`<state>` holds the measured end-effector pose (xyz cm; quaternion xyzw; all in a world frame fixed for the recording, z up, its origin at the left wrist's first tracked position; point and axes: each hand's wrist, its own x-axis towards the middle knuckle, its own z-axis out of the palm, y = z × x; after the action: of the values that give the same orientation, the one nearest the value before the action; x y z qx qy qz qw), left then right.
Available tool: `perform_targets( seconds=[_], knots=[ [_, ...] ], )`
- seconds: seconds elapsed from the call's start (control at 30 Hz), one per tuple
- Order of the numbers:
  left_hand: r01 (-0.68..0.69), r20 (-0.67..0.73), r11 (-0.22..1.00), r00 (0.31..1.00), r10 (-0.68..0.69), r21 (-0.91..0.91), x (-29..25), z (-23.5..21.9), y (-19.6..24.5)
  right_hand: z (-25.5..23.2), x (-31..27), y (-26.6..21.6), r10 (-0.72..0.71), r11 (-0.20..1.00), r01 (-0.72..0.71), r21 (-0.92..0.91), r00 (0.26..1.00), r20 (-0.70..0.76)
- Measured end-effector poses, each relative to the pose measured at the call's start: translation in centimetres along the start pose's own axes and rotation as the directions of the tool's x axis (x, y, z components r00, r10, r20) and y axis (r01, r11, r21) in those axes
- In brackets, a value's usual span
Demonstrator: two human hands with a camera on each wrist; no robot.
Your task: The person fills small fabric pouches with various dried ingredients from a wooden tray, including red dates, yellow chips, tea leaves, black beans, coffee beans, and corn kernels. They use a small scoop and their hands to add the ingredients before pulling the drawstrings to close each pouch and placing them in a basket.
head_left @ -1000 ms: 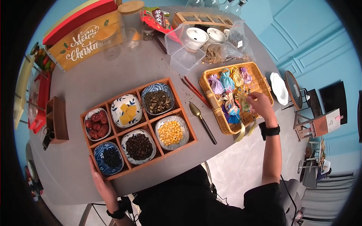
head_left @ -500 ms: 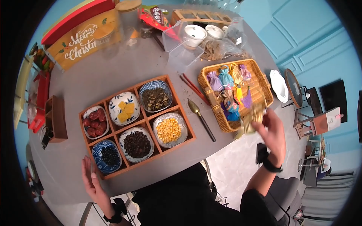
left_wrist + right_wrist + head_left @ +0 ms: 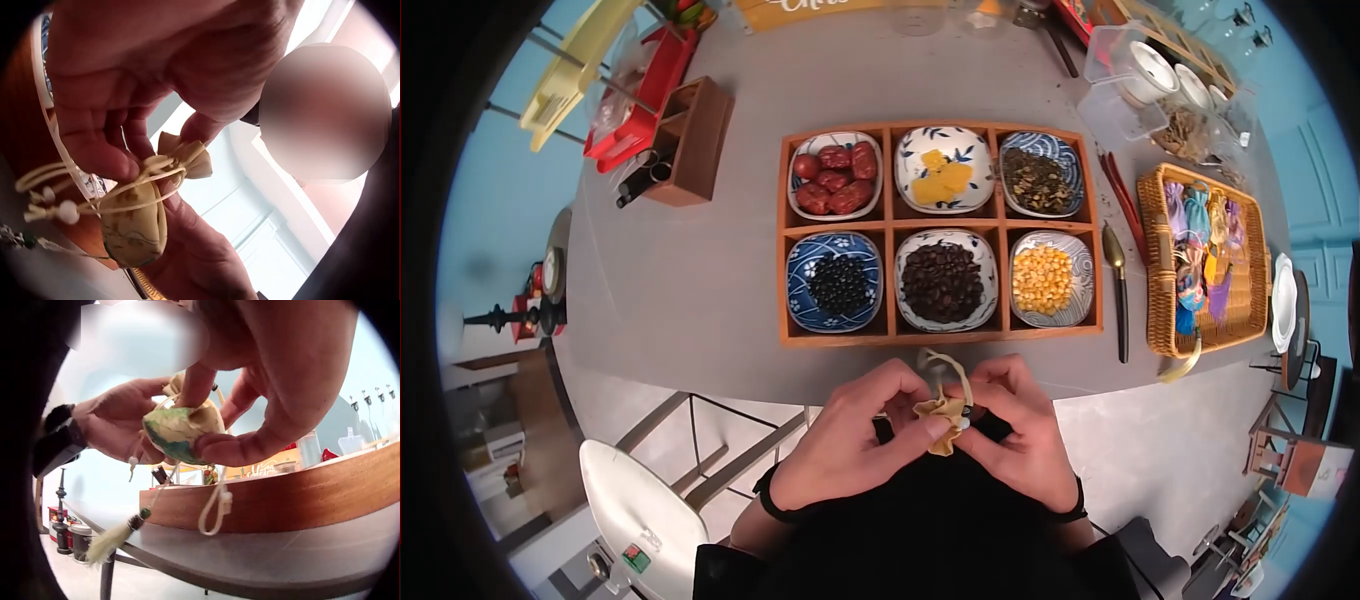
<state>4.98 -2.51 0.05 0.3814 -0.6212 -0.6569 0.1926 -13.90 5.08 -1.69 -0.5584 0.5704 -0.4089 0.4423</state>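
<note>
In front of the body, off the table's near edge, both hands hold a small cream drawstring pouch (image 3: 941, 425). My left hand (image 3: 855, 435) pinches it at the gathered neck, from the left. The right hand (image 3: 1020, 435) grips the pouch body from the other side, thumb and fingers on the cloth. A green and blue pattern shows on the pouch (image 3: 181, 434) in the right wrist view. Cord loops with white beads (image 3: 69, 212) dangle from it, and a pale tassel (image 3: 115, 540) hangs below.
Beyond the hands, a wooden compartment tray (image 3: 940, 226) holds dishes of dates, yellow pieces, dried leaves, black beans, dark beans and corn. To its right lie a small scoop (image 3: 1117, 290) and a wicker basket (image 3: 1208, 345) of coloured pouches. A wooden box (image 3: 700, 140) stands left.
The right hand took the cream pouch out of the basket and brought it before the body. My left hand left the tray's side and joined it on the pouch. The head view turned.
</note>
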Motion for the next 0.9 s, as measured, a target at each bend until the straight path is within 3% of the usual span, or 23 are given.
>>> perform_targets(
  seconds=[0.07,0.13,0.17,0.2,0.23,0.3,0.33,0.43,0.57,0.63,0.67,0.73,0.87,0.9],
  knots=[
    [-0.009,-0.03,0.999,1.0,0.008,-0.044,-0.6,0.0,-0.4,0.0,0.0,-0.2,0.023,1.0,-0.023,-0.009,1.0,0.021],
    [0.065,-0.001,0.997,0.998,-0.065,-0.033,-1.1,-0.2,-0.6,0.4,-0.2,-0.2,0.042,0.999,-0.041,-0.014,0.998,0.039],
    [0.071,-0.014,0.997,0.997,-0.071,-0.029,-1.3,-0.2,-0.6,0.9,-0.8,0.0,0.154,0.974,-0.152,0.168,0.988,0.002],
    [0.017,-0.09,0.994,0.996,-0.008,0.107,-1.3,-0.3,-0.5,1.3,-1.0,0.1,0.269,0.905,-0.247,0.346,0.963,-0.017],
    [-0.028,-0.152,0.97,0.986,0.067,0.243,-1.3,-0.2,-0.5,1.2,-0.8,0.0,0.263,0.905,-0.243,0.35,0.965,-0.011],
    [-0.079,-0.153,0.964,0.981,0.121,0.254,-1.1,0.2,-0.2,0.5,-0.7,-0.9,0.117,0.979,-0.103,0.173,0.99,-0.076],
    [-0.134,-0.146,0.956,0.973,0.176,0.26,-1.0,0.5,-0.1,0.3,0.0,-1.4,0.042,0.999,-0.043,-0.018,0.998,-0.041],
    [-0.058,-0.206,0.99,0.975,0.085,0.132,-0.9,1.3,-0.1,0.3,0.7,-1.2,-0.031,0.995,0.027,-0.095,0.999,-0.042],
    [-0.095,-0.197,0.988,0.973,0.117,0.121,-1.2,1.3,0.0,0.7,0.5,-1.2,-0.03,0.998,0.026,-0.061,0.997,-0.072],
    [-0.047,-0.239,0.933,0.961,0.14,0.356,-1.2,1.2,-0.1,0.8,0.2,-1.0,-0.014,1.0,0.011,-0.021,0.991,-0.135],
    [-0.041,-0.238,0.936,0.962,0.131,0.349,-1.1,1.2,-0.1,0.7,0.1,-0.9,-0.004,1.0,0.001,-0.021,0.991,-0.132],
    [0.036,-0.399,0.918,0.907,0.136,0.394,-0.7,1.0,-0.3,0.5,0.0,-0.8,0.038,0.999,-0.043,-0.022,0.981,-0.192],
    [-0.045,-0.413,0.937,0.889,0.196,0.347,-0.1,1.6,-0.4,0.4,-0.2,-0.9,0.038,0.991,-0.06,-0.121,0.983,-0.178],
    [0.011,-0.371,0.955,0.923,0.105,0.297,-0.1,1.6,0.1,0.2,0.0,-1.4,0.139,0.983,-0.155,-0.096,0.978,-0.155]
  ],
)
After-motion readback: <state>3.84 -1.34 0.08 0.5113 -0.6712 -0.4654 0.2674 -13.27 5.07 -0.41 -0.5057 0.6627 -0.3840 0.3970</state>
